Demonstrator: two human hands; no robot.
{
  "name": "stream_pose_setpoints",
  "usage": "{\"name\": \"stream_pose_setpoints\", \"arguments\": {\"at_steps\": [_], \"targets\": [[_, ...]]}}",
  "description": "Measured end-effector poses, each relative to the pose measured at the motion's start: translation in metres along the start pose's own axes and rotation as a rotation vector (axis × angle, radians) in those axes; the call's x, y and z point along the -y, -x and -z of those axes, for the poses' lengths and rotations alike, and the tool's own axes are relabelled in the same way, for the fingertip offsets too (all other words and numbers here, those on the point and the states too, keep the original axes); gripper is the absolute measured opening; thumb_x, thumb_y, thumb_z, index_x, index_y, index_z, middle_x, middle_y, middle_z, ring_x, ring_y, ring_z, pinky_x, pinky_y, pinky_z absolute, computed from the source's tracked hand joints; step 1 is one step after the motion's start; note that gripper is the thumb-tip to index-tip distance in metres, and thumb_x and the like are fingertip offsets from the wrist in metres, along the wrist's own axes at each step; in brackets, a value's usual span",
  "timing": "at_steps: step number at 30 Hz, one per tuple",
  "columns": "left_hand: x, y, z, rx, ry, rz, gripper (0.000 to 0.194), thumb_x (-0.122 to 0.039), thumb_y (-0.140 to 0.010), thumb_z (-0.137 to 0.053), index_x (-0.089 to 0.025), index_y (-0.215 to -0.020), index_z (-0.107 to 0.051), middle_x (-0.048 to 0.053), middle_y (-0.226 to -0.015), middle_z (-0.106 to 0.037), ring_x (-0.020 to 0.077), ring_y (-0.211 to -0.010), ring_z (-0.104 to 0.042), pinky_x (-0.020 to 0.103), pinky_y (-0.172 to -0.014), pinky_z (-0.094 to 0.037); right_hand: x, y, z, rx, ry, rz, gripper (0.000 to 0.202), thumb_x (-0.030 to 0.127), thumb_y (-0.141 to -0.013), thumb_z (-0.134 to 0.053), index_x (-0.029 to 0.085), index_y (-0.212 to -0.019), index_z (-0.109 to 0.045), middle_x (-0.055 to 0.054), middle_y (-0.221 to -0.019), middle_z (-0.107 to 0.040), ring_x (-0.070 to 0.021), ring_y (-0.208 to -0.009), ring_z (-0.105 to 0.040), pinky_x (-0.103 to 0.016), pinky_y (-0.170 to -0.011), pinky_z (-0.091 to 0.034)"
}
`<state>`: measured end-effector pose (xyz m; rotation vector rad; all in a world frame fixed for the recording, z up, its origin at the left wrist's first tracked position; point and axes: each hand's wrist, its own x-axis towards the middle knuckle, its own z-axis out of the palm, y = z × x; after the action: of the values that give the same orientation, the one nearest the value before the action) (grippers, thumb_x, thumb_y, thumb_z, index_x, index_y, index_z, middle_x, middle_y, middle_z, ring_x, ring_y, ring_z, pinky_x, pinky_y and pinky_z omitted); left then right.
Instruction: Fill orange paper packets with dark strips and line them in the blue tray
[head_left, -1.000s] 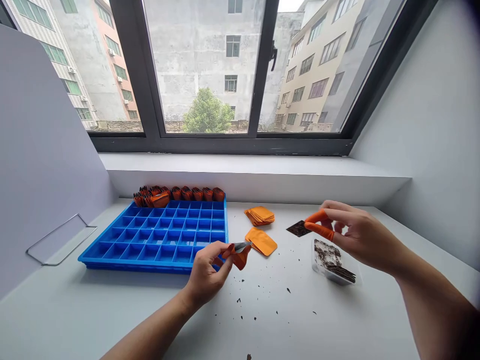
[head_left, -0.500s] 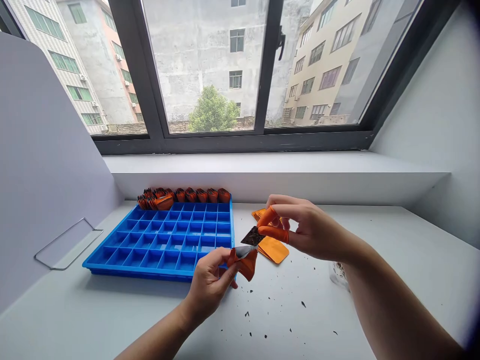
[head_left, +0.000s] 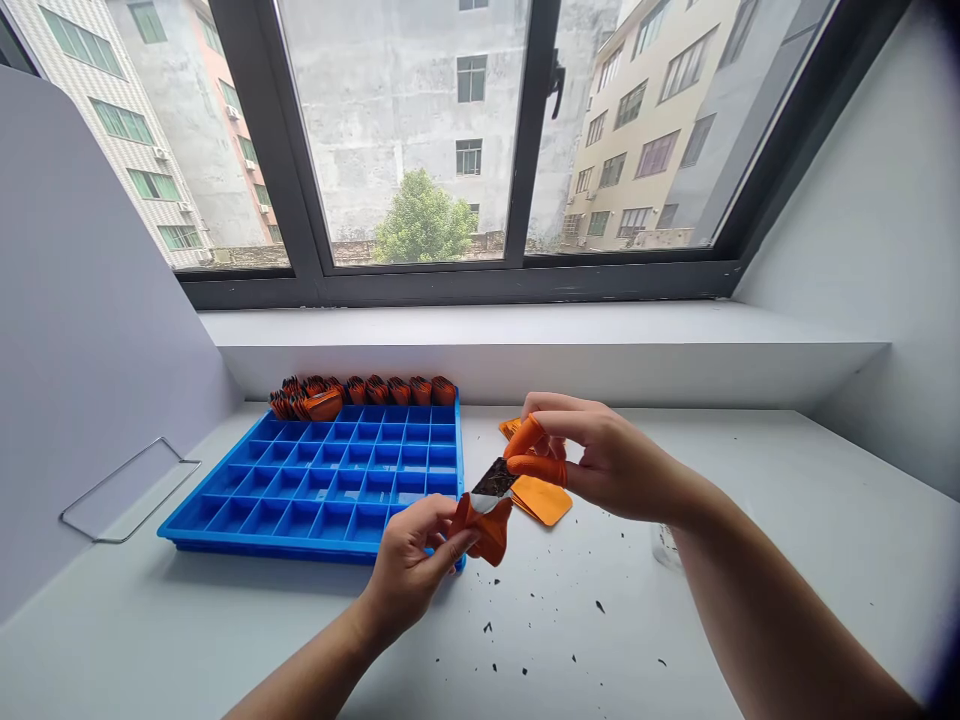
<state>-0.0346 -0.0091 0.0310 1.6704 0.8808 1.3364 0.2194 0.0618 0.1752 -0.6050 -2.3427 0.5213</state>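
Two hands meet just above the table. Left hand (head_left: 416,560) pinches an orange pouch (head_left: 487,528), mouth held up and open. Right hand (head_left: 600,460), orange finger cots on thumb and forefinger, pinches a dark square chip (head_left: 495,480) by one end; the chip's lower end sits at the pouch mouth, touching or just inside, can't tell which.

Just behind the right hand: one loose orange pouch (head_left: 546,500) flat on the table, and a small stack of pouches (head_left: 511,428) mostly hidden by the fingers. Under the right forearm, a clear container (head_left: 664,545), only its edge showing.

Left of both hands, close to the left knuckles: blue compartment tray (head_left: 315,480), grid mostly bare, far row packed with filled orange pouches (head_left: 360,392) standing upright.

Dark crumbs (head_left: 540,625) scattered on the table (head_left: 810,520) near the wrists. Further left, a wire frame (head_left: 127,490) lies against the grey partition. Beyond everything, a window sill and window.
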Motion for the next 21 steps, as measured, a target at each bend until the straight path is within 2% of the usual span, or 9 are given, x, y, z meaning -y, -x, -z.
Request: {"name": "stream_pose_setpoints", "arguments": {"at_steps": [12,21], "targets": [[-0.006,-0.002,0.001,0.007,0.017,-0.029,0.016,-0.031,-0.106,-0.072,-0.018,-0.113,-0.078,0.007,-0.099,-0.079,0.0171,-0.082,-0.076,0.023,-0.063,-0.055,-0.004,0.0,-0.002,0.072,0.004,-0.091,0.035,0.055,-0.104,-0.068,0.022,-0.096,-0.08,-0.002,-0.088,-0.06,-0.0118,-0.069,-0.054,-0.027,-0.058,-0.044],[-0.009,-0.002,-0.001,0.014,0.046,-0.03,0.013,-0.03,-0.105,-0.073,-0.017,-0.108,-0.075,0.008,-0.101,-0.078,0.0166,-0.078,-0.078,0.024,-0.062,-0.057,-0.004,-0.002,-0.017,0.119,-0.096,-0.13,0.035,0.055,-0.1,-0.073,0.022,-0.093,-0.08,-0.003,-0.09,-0.064,-0.0121,-0.072,-0.057,-0.026,-0.059,-0.046]]}}
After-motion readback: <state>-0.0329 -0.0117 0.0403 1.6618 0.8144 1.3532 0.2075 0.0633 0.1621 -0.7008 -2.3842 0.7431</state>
